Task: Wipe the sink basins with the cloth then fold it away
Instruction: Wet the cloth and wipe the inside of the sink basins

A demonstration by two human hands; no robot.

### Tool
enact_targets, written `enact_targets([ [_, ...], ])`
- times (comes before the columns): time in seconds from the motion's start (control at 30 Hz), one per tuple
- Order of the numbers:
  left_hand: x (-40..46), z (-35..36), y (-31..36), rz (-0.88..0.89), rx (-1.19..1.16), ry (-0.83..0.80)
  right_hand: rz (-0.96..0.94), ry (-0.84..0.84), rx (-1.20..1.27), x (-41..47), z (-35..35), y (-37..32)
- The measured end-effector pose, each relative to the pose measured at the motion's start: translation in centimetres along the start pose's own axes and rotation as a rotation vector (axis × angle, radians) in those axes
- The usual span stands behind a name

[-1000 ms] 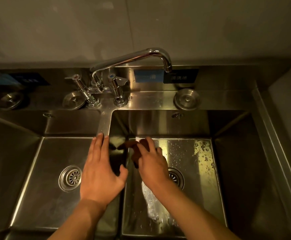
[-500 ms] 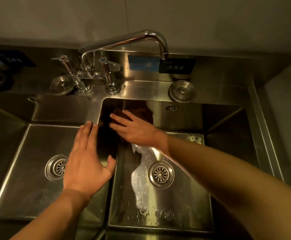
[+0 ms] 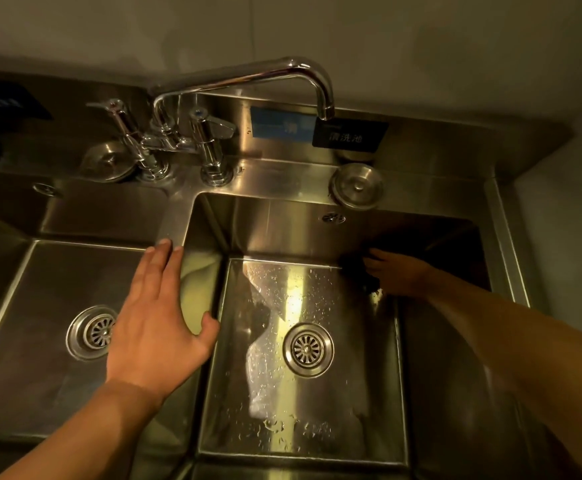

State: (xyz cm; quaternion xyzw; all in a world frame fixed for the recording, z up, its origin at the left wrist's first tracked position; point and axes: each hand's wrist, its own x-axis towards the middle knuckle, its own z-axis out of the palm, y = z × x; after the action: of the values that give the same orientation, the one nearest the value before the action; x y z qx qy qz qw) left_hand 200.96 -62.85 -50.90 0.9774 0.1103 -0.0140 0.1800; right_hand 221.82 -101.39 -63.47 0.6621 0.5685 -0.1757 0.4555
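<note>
Dark cloth [image 3: 357,268] lay pressed under the flat right hand [image 3: 398,275] in the basin's [image 3: 317,427] far corner; left hand [image 3: 158,327] rested open on the divider [image 3: 192,271].

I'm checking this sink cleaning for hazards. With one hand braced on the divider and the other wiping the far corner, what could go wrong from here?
1. The right basin floor is beaded with water, and the left hand rests flat on the smooth divider; it might slip.
2. The right hand presses the dark cloth in a shadowed corner, so missed spots would probably be hard to see.
</note>
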Motion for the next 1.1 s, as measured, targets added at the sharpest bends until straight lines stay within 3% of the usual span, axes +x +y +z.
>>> enact_targets([
  [0.17,0.0,0.3,-0.2,0.006,0.003,0.013,0.059,-0.031,-0.023,3.3,-1.5,-1.8],
  [0.33,0.2,0.3,-0.2,0.007,0.016,0.013,0.116,0.324,-0.028,9.2,-7.9,-2.6],
  [0.37,0.1,0.2,-0.1,0.007,0.016,0.006,0.12,0.33,-0.021,10.4,-9.4,-2.9],
  [0.57,0.1,-0.1,0.2,0.007,0.02,0.022,0.213,0.216,0.011,13.2,-13.5,-4.4],
  [0.67,0.1,0.0,0.2,0.005,0.018,0.026,0.422,0.131,0.035,9.8,-12.0,-3.7],
  [0.77,0.1,0.3,-0.1,0.01,0.016,0.028,0.243,0.127,0.163,8.5,-7.5,-4.4],
  [0.97,0.3,0.7,-0.5,0.03,0.023,0.059,0.324,-0.285,0.308,1.9,-4.5,-4.3],
  [1.1,0.3,0.6,-0.6,0.032,0.033,0.056,0.415,-0.409,0.353,-1.2,-2.8,-4.6],
])
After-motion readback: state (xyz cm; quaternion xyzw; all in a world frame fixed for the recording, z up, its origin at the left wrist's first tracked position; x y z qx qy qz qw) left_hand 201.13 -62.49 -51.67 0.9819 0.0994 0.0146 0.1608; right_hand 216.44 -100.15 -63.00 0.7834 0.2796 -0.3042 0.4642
